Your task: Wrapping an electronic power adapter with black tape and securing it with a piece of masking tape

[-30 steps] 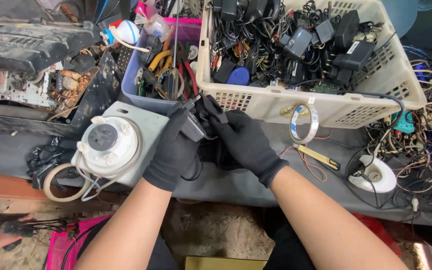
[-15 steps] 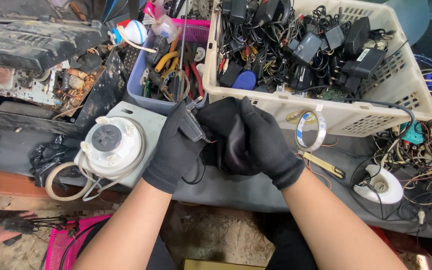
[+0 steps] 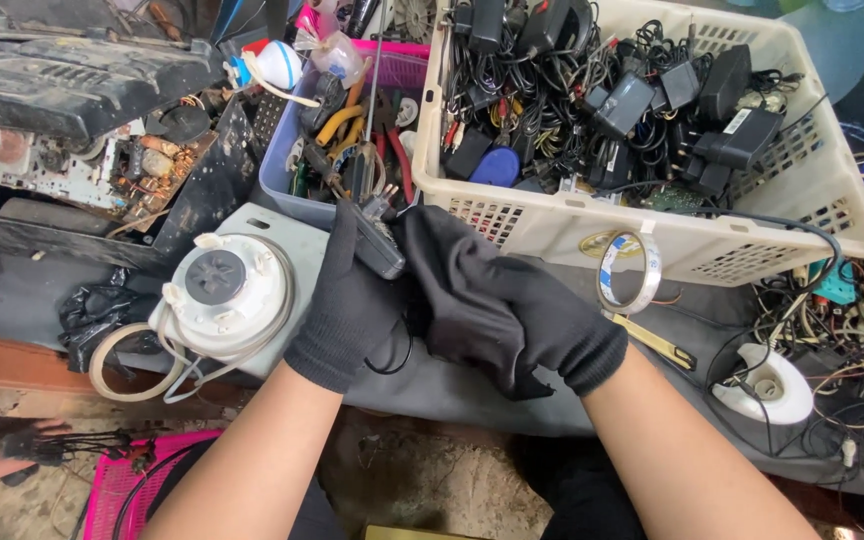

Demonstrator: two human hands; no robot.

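Hands (image 3: 452, 300) unmoved, closed around black adapter (image 3: 380, 245)

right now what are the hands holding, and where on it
The left hand grips a small dark power adapter around its body, its thin black cord looping below. The right hand closes over it from the side.

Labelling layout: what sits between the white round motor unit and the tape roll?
Head view: both gloved hands, left hand and right hand, meeting over a small black adapter.
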